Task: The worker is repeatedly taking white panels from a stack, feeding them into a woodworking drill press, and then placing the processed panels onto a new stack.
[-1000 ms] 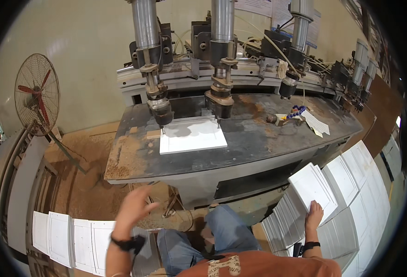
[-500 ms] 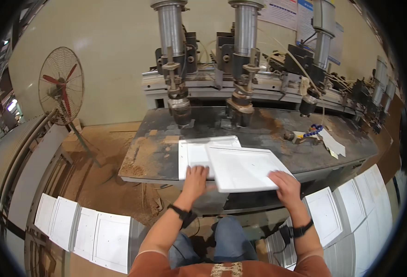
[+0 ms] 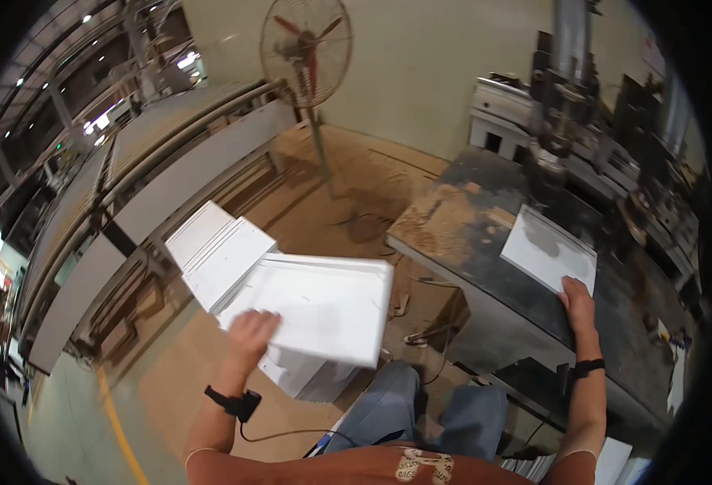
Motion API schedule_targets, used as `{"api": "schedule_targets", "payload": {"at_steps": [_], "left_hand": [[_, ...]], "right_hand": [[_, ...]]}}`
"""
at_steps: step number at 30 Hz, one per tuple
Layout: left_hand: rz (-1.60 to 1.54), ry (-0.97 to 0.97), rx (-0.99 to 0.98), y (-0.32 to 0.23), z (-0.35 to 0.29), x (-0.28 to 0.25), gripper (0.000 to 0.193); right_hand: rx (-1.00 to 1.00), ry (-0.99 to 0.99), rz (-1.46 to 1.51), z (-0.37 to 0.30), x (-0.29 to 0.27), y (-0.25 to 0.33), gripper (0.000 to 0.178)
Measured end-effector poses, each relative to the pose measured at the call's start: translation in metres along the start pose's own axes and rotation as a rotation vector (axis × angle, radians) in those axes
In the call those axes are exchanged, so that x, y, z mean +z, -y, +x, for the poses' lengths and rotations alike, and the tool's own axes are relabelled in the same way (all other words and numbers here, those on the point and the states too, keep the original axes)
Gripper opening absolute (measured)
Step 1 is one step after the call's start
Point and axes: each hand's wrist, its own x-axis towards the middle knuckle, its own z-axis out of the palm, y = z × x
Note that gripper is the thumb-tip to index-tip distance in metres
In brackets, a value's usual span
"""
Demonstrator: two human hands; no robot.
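Note:
My left hand (image 3: 252, 333) grips the near left edge of a white rectangular panel (image 3: 324, 311) with a raised border, thumb hidden beneath. The panel hangs tilted over stacks of similar white panels (image 3: 219, 250) on my left. Whether it touches the stack below cannot be made out. On the dark machine table to the right lies another white panel (image 3: 546, 250), with a grey patch of shadow on it. My right hand (image 3: 578, 303) holds this panel by its near corner, fingers on its edge.
Upright drilling heads (image 3: 554, 137) stand over the dark machine table (image 3: 493, 303), whose left end carries sawdust (image 3: 445, 214). Behind is a caged fan (image 3: 306, 52) on a stand. A long roller conveyor (image 3: 170, 153) runs along the left. A cable hangs from my left wrist.
My view has turned left. My left hand has carried a panel off the table to the left stacks. The panel in my right hand has come down onto the table.

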Motion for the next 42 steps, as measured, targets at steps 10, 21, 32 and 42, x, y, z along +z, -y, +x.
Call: {"api": "schedule_targets", "payload": {"at_steps": [10, 21, 32, 42], "left_hand": [[0.514, 0.076, -0.576, 0.209, -0.028, 0.090, 0.032], [0.267, 0.287, -0.768, 0.219, -0.069, 0.150, 0.065], [-0.756, 0.106, 0.554, -0.243, 0.267, 0.137, 0.047], [-0.582, 0.193, 0.283, -0.391, 0.292, 0.231, 0.076]], "right_hand": [[0.108, 0.003, -0.083, 0.002, -0.041, 0.054, 0.045], [1.409, 0.283, -0.520, -0.380, -0.195, 0.031, 0.083], [1.197, -0.009, -0.639, -0.467, -0.162, 0.103, 0.062], [0.425, -0.450, -0.304, -0.279, -0.207, 0.117, 0.045]]}}
